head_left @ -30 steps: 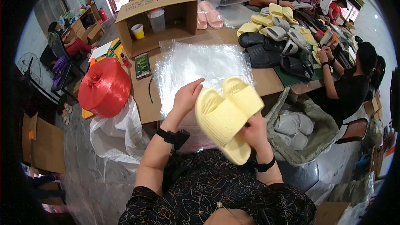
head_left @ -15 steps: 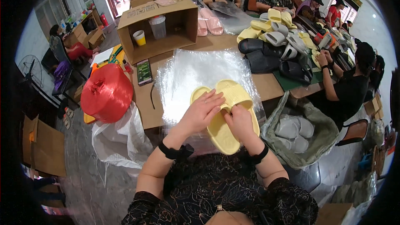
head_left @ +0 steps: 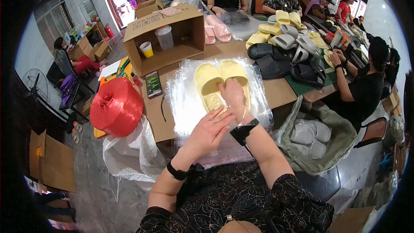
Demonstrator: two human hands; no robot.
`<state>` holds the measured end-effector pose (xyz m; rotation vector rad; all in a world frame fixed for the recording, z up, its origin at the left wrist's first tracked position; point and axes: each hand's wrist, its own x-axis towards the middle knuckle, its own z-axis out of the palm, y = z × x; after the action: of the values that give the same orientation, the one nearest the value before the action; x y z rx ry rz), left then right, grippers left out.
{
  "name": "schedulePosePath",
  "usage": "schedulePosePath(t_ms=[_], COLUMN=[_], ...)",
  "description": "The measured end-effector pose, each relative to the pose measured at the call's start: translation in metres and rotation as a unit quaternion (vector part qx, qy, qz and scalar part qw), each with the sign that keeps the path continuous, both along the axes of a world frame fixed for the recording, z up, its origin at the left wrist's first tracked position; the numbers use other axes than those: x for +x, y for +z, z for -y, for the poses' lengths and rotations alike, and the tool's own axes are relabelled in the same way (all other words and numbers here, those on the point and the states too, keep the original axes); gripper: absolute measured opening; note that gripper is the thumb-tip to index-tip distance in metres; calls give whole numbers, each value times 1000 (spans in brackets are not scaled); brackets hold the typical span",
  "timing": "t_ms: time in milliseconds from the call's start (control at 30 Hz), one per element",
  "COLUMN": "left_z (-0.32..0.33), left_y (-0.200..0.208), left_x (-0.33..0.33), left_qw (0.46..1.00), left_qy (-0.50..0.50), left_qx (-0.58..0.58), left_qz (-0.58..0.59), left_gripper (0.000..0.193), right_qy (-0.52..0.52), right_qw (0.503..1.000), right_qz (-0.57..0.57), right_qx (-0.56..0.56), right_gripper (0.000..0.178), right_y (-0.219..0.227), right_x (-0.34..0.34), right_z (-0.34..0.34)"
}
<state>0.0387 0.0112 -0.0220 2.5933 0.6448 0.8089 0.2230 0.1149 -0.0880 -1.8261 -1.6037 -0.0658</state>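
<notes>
A pair of pale yellow slippers (head_left: 208,78) lies side by side, toes pointing away from me, on a stack of clear plastic bags (head_left: 183,103). My right hand (head_left: 235,95) reaches over the pair, its fingers curled into the gap between the two and gripping them. Shiny clear film shows around that wrist; whether the slippers are inside the top bag I cannot tell. My left hand (head_left: 208,130) rests flat near the slippers' heels, fingers stretched out and touching the film. Its fingertips come close to my right wrist.
Left of the bags are a phone (head_left: 153,84), a red twine spool (head_left: 116,108) and a cardboard box (head_left: 129,56) holding cups. Yellow, grey and black slippers (head_left: 269,67) pile up at the right. A green sack (head_left: 284,146) with bagged slippers stands below; a co-worker (head_left: 362,82) sits beyond.
The yellow slippers have moved away from me, from the near edge onto the middle of the bag stack. My right hand went forward with them; my left hand slid back toward their heels.
</notes>
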Motion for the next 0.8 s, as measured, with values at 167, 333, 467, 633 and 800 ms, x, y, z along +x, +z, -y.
schedulePosePath(t_ms=[167,333,467,633,800], left_z=[-14,-42,-64,-76,-75], left_y=[-12,-34,-49,-76,-93], left_x=[-27,-45,-34,-26,-41], left_qw=[998,980,969,963,970], left_qy=[-4,171,241,263,235], left_qx=[-70,-52,-32,-55,-62], left_qz=[-3,83,51,-33,-17], left_gripper=[41,53,62,73,74], right_qy=[73,292,368,249,192], right_qw=[991,952,918,962,976], right_qz=[-18,-77,-146,19,73], right_qx=[107,-42,-33,111,-71], right_gripper=[52,39,23,34,36], right_y=[-2,57,115,98,23], right_x=[-12,-3,-2,3,24], right_z=[67,169,192,141,146])
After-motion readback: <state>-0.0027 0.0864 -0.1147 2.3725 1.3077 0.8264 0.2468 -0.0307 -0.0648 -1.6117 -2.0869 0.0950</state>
